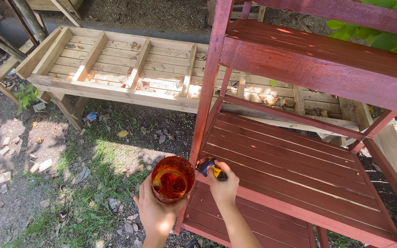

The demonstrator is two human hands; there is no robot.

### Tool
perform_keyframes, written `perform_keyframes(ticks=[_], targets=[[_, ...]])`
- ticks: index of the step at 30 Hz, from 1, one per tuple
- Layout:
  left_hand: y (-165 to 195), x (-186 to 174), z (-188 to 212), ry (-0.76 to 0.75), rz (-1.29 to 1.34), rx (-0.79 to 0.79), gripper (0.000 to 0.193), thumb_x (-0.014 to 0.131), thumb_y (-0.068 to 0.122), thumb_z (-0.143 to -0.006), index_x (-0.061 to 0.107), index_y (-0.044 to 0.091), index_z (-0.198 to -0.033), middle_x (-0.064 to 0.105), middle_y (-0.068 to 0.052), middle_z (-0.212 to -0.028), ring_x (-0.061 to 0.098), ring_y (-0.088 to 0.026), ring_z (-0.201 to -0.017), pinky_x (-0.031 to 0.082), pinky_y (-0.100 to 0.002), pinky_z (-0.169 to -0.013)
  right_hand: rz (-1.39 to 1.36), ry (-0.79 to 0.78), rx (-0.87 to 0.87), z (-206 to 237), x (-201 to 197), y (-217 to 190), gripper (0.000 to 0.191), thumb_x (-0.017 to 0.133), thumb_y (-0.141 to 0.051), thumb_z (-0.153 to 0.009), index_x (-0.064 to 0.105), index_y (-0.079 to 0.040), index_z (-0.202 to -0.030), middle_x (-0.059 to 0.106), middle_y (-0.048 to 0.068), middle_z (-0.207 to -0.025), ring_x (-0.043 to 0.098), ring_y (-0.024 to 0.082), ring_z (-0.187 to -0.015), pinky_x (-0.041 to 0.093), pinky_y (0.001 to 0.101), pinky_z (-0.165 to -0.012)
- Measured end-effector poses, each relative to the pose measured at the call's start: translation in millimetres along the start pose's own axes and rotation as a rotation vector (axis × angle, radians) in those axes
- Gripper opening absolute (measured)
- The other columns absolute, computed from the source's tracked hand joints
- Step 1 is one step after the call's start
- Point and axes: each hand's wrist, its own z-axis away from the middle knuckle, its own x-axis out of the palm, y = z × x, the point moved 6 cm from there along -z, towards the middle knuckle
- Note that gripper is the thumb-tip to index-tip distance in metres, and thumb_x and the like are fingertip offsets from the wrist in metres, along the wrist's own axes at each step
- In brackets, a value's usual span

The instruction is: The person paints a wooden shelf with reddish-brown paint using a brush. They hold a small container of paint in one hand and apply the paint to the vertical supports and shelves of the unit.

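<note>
My left hand [155, 212] grips a round cup of red-orange paint [172, 179] from below, holding it upright beside the front left post [207, 92] of a red-painted wooden shelf rack. My right hand [223, 184] is closed on a small brush with a blue and yellow handle [209, 166], pressed against the front edge of the middle slatted shelf [290, 165] near that post. The brush's bristles are hidden by the hand and handle.
A long unpainted wooden planter trough [116, 69] on legs stands behind the rack, with dry leaves inside. The rack has an upper shelf [327, 55] and a lower shelf [253, 225]. The ground is soil, grass patches, leaves and scattered wood offcuts [5, 177]. Green foliage [382, 36] shows at top right.
</note>
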Motion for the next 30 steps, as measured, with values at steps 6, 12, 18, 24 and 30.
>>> perform_keyframes(ticks=[6, 12, 18, 24, 30], targets=[[1.8, -2.9, 0.7, -0.004, -0.004, -0.015, 0.108, 0.099, 0.036, -0.04, 0.054, 0.013, -0.135, 0.061, -0.008, -0.127, 0.059, -0.032, -0.121, 0.022, -0.063, -0.116, -0.098, -0.098, 0.027, -4.2, -2.3, 0.7, 0.027, 0.08, -0.015, -0.082, 0.078, -0.003, -0.106, 0.081, 0.009, -0.092, 0.076, 0.013, -0.081, 0.059, 0.0288, -0.078], [3.6, -8.5, 0.7, 0.003, -0.018, -0.017, 0.106, 0.098, 0.034, -0.039, 0.054, 0.014, -0.133, 0.062, -0.008, -0.124, 0.06, -0.031, -0.12, 0.023, -0.062, -0.117, -0.138, -0.031, 0.197, -20.0, -3.9, 4.8, 0.026, 0.079, -0.011, -0.083, 0.078, -0.005, -0.109, 0.076, 0.01, -0.086, 0.072, 0.012, -0.07, 0.057, 0.0269, -0.067], [15.3, -6.8, 5.8, -0.066, -0.022, -0.034, 0.106, 0.1, 0.035, -0.042, 0.052, 0.015, -0.135, 0.06, -0.006, -0.127, 0.059, -0.03, -0.122, 0.024, -0.063, -0.115, -0.184, -0.097, 0.319, 0.2, -12.2, -4.0, 0.022, 0.079, -0.01, -0.087, 0.077, -0.003, -0.107, 0.076, 0.01, -0.079, 0.07, 0.013, -0.067, 0.054, 0.0241, -0.061], [47.0, 5.5, 18.4, -0.181, -0.021, 0.038, 0.112, 0.097, 0.035, -0.041, 0.05, 0.019, -0.141, 0.059, -0.001, -0.129, 0.062, -0.026, -0.119, 0.032, -0.058, -0.113, -0.457, 0.086, 0.335, 3.1, -137.9, -50.4, 0.033, 0.07, -0.003, -0.086, 0.071, -0.006, -0.119, 0.075, 0.009, -0.086, 0.072, 0.017, -0.062, 0.055, 0.0263, -0.054], [105.6, 44.6, 71.2, -0.389, -0.11, 0.179, 0.115, 0.099, 0.043, -0.044, 0.048, 0.024, -0.146, 0.058, 0.0, -0.129, 0.062, -0.024, -0.121, 0.036, -0.058, -0.117, -0.491, 0.23, 0.267, 23.5, -275.6, -92.4, 0.028, 0.071, -0.013, -0.089, 0.075, 0.0, -0.114, 0.074, 0.015, -0.077, 0.068, 0.018, -0.056, 0.053, 0.0284, -0.051]])
